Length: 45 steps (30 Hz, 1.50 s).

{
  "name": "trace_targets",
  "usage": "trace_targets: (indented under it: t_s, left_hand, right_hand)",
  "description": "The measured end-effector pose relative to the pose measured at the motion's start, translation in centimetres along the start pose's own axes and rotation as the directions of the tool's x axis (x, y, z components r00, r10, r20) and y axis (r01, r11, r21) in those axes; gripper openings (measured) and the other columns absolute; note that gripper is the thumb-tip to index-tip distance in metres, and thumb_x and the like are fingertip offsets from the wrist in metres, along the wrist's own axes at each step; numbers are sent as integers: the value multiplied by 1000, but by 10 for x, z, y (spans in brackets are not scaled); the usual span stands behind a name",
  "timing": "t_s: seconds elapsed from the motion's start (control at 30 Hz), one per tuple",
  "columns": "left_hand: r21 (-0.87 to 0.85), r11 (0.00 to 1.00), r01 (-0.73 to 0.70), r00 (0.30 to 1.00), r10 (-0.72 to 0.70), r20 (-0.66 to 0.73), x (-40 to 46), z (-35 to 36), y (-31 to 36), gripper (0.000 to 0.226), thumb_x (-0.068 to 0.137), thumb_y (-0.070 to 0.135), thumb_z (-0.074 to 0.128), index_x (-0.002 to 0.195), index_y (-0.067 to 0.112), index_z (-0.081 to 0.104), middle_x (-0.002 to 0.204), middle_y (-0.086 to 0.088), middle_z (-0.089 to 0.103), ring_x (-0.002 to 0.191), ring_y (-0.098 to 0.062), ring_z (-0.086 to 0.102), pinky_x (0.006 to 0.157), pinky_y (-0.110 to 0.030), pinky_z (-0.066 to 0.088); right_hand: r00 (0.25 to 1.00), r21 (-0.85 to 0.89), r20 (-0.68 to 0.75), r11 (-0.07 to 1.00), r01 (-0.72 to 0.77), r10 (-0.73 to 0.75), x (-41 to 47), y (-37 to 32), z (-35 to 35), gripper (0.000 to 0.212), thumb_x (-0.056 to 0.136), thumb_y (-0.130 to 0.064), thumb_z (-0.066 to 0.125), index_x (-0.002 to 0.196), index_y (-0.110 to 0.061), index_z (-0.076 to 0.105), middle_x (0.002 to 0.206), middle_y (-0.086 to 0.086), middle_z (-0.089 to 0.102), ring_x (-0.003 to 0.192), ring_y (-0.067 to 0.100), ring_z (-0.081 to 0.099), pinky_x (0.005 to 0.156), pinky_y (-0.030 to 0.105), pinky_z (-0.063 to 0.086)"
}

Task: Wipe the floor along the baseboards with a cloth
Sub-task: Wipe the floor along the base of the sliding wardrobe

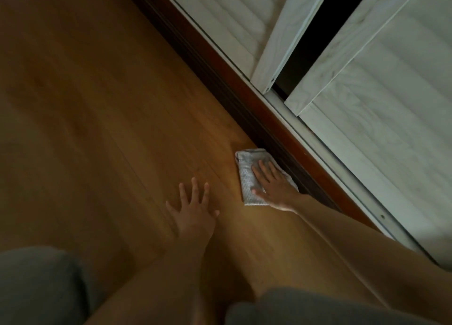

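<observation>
arms: bare, no sleeves | shorts [36, 285]: grey | hands: bare

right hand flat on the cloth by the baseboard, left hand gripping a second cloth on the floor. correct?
Not quite. The head view shows the left hand holding nothing: it rests flat on the bare wooden floor, fingers spread. The rest stands: the right hand presses flat on the cloth next to the baseboard. Only one cloth is in view.

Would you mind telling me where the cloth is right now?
In the head view, the cloth lies flat on the wooden floor right of centre, against the dark baseboard, under the right hand.
</observation>
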<state>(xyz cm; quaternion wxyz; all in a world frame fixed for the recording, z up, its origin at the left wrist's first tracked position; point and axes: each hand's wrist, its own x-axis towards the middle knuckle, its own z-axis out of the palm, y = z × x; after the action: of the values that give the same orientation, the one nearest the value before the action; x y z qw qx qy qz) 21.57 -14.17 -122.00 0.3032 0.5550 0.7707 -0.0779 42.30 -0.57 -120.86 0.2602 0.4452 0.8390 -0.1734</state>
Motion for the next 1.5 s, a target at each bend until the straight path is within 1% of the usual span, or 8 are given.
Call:
trace_targets:
  t_s: [0.27, 0.57, 0.77, 0.93, 1.1, 1.23, 1.37, 1.5]
  left_hand:
    - [-38, 999, 28, 998, -30, -54, 6, 6, 6, 78, 96, 60, 35, 151, 39, -16, 159, 2, -25, 145, -33, -24, 109, -71, 2]
    - [-19, 1000, 11, 999, -11, -38, 7, 8, 1, 76, 96, 63, 28, 149, 38, -22, 157, 2, -32, 143, -32, -30, 111, -69, -2]
    - [0, 999, 33, 997, -33, -75, 7, 13, 4, 75, 97, 61, 28, 149, 39, -22, 156, 2, -33, 143, -32, -28, 109, -70, -6]
    - [-4, 999, 38, 998, -39, -53, 5, 10, 4, 74, 98, 60, 24, 146, 39, -26, 154, 3, -36, 142, -31, -31, 109, -69, -10]
    - [16, 1000, 18, 999, -18, -33, 6, 11, 1, 72, 96, 64, 20, 147, 40, -25, 155, 3, -34, 142, -31, -32, 109, -68, -8]
    - [35, 999, 22, 998, -20, -57, 7, 15, 1, 73, 96, 64, 20, 148, 39, -25, 156, 2, -32, 142, -32, -32, 109, -68, -7]
    - [30, 999, 28, 999, -26, -47, 7, 14, 3, 73, 96, 65, 20, 148, 39, -24, 157, 3, -32, 142, -31, -31, 111, -69, -3]
    - [-2, 1000, 28, 998, -28, -59, 6, 14, 2, 73, 94, 67, 23, 151, 42, -15, 158, 6, -28, 144, -28, -27, 113, -67, 0]
  right_hand:
    - [993, -10, -111, 999, 31, -31, 81, -27, -36, 66, 102, -50, 14, 152, -18, -16, 158, 7, -24, 143, 25, -27, 114, 35, -17]
    - [933, 71, -359, 997, 23, 4, 53, -18, 12, 70, 92, -66, 5, 152, -31, -8, 161, -4, -12, 147, 16, -17, 120, 36, -4]
    - [919, 85, -395, 995, 53, -15, 102, -27, -11, 70, 93, -66, 1, 152, -28, -2, 162, 0, 1, 149, 20, -5, 120, 46, 9]
    - [928, 89, -372, 995, 38, -3, 167, -58, -56, 66, 98, -60, 15, 154, -29, -3, 162, -2, -7, 148, 19, -11, 120, 42, -4]
    - [913, 90, -407, 996, -2, 38, 75, -26, 2, 68, 93, -65, 4, 152, -32, -7, 162, -2, -5, 149, 18, -7, 119, 39, -1]
    - [895, 159, -395, 974, -159, 210, -6, -12, 56, 70, 96, -65, 2, 154, -27, 3, 162, 3, 6, 149, 20, 0, 120, 39, 5]
    - [885, 189, -377, 958, -216, 273, 29, -29, 37, 76, 86, -69, -16, 150, -29, -11, 162, 3, -3, 149, 22, -7, 119, 41, -1]
    - [925, 166, -315, 972, -168, 214, 38, -27, 23, 68, 89, -66, -6, 145, -31, -24, 160, -1, -18, 147, 19, -18, 118, 38, -11]
